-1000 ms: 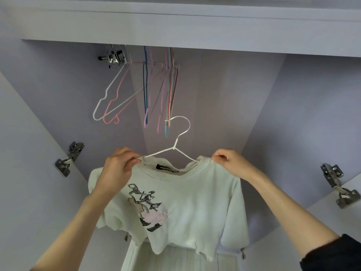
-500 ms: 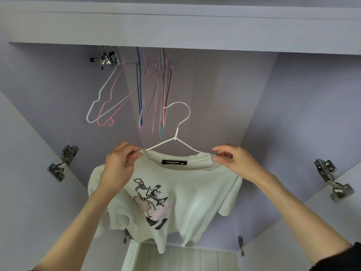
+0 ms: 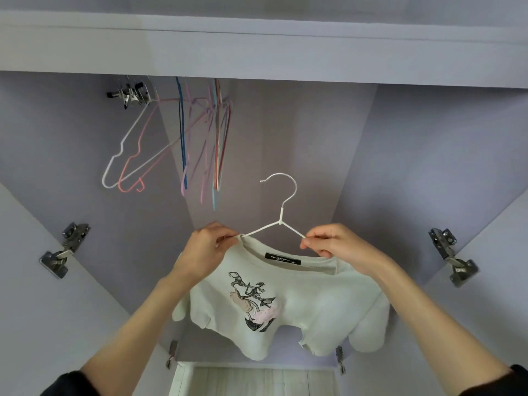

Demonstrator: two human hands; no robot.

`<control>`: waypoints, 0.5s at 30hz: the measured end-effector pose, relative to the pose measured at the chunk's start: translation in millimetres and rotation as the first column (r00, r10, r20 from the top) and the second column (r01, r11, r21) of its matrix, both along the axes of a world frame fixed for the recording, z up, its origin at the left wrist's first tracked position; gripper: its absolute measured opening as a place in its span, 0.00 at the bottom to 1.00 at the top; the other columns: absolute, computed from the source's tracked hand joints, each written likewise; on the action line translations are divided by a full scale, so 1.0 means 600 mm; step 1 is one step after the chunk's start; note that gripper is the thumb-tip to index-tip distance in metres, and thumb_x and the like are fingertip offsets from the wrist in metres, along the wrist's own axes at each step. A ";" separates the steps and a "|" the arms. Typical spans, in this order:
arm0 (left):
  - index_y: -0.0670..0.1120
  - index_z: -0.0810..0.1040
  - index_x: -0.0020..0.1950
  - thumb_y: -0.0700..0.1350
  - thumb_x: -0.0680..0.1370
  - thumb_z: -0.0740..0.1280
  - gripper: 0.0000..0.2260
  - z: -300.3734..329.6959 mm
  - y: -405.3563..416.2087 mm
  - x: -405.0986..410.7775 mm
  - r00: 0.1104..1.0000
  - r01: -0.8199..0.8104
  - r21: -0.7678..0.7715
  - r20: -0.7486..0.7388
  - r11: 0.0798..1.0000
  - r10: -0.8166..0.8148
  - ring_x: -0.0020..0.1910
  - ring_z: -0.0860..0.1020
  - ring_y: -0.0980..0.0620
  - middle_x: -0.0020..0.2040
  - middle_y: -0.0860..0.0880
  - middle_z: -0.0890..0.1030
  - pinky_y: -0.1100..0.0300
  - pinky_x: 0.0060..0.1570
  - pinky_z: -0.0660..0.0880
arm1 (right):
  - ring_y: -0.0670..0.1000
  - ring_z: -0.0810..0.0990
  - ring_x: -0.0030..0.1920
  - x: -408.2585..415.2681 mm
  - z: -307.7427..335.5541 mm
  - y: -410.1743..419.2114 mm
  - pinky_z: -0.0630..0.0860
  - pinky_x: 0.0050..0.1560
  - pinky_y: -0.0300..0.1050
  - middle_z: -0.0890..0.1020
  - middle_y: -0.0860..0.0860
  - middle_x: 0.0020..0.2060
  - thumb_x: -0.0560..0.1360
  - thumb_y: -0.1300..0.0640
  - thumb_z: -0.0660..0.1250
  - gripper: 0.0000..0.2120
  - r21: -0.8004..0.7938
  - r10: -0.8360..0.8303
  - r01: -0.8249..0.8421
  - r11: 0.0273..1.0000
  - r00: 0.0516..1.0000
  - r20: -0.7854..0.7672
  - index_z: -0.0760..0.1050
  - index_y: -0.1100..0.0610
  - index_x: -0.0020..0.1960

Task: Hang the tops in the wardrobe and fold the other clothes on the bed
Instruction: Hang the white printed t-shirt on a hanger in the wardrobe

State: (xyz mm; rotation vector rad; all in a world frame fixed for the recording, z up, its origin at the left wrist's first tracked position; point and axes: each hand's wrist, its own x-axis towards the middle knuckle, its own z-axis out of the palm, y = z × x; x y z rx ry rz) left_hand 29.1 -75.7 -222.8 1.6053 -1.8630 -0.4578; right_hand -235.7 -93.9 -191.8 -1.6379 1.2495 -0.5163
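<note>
Hands first: we pinch the white hanger (image 3: 281, 221) and T-shirt (image 3: 300, 295) collar, left hand (image 3: 207, 252) and right hand (image 3: 335, 244) curled tight, inside the wardrobe (image 3: 400, 167) below the empty hangers (image 3: 171, 144).

Lilac panel walls (image 3: 400, 155), steel door hinges (image 3: 64, 250).

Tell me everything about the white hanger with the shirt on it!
The white hanger is thin, looks like coated wire, with a curved hook on top that is not on anything yet. It is held up inside the wardrobe, below and right of the empty coloured hangers. Its arms slip into the neck of the white T-shirt. The left hand and right hand pinch it at the shoulders.
</note>
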 end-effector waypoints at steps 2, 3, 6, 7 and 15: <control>0.43 0.82 0.55 0.38 0.78 0.66 0.08 0.012 -0.007 -0.024 0.997 0.079 0.012 0.011 0.997 -0.079 0.47 0.79 0.49 0.52 0.47 0.81 0.62 0.54 0.72 | 0.46 0.64 0.28 -0.023 -0.005 0.000 0.65 0.37 0.35 0.67 0.44 0.22 0.78 0.61 0.63 0.10 0.002 -0.050 0.050 0.999 0.999 0.019 0.79 0.56 0.41; 0.44 0.81 0.57 0.38 0.78 0.65 0.10 0.021 -0.011 -0.036 0.993 0.115 0.000 0.033 0.993 -0.115 0.51 0.79 0.48 0.54 0.48 0.80 0.60 0.57 0.72 | 0.46 0.64 0.29 -0.035 -0.005 -0.002 0.65 0.38 0.36 0.67 0.45 0.22 0.78 0.61 0.62 0.10 0.000 -0.081 0.081 0.997 0.996 0.028 0.79 0.57 0.41; 0.44 0.79 0.61 0.34 0.78 0.63 0.14 0.060 -0.018 -0.071 0.976 0.195 -0.166 0.134 0.967 -0.174 0.58 0.76 0.47 0.60 0.47 0.77 0.56 0.59 0.71 | 0.47 0.66 0.27 -0.068 -0.004 -0.013 0.64 0.34 0.36 0.69 0.48 0.23 0.78 0.65 0.60 0.10 0.024 -0.219 0.217 0.976 0.968 0.122 0.78 0.59 0.42; 0.42 0.78 0.61 0.32 0.77 0.62 0.15 0.080 -0.023 -0.085 0.966 0.227 -0.257 0.185 0.939 -0.183 0.60 0.76 0.45 0.61 0.46 0.76 0.53 0.58 0.73 | 0.47 0.66 0.27 -0.081 -0.001 -0.020 0.65 0.32 0.36 0.69 0.49 0.24 0.78 0.66 0.60 0.10 0.031 -0.268 0.266 0.963 0.950 0.161 0.78 0.60 0.43; 0.37 0.63 0.73 0.26 0.65 0.65 0.35 0.217 -0.080 -0.180 0.783 0.370 -0.674 0.596 0.640 0.176 0.74 0.53 0.39 0.74 0.39 0.61 0.36 0.70 0.52 | 0.50 0.68 0.30 -0.129 0.015 -0.084 0.66 0.30 0.37 0.69 0.54 0.30 0.77 0.70 0.56 0.12 0.043 -0.473 0.485 0.874 0.825 0.310 0.77 0.62 0.46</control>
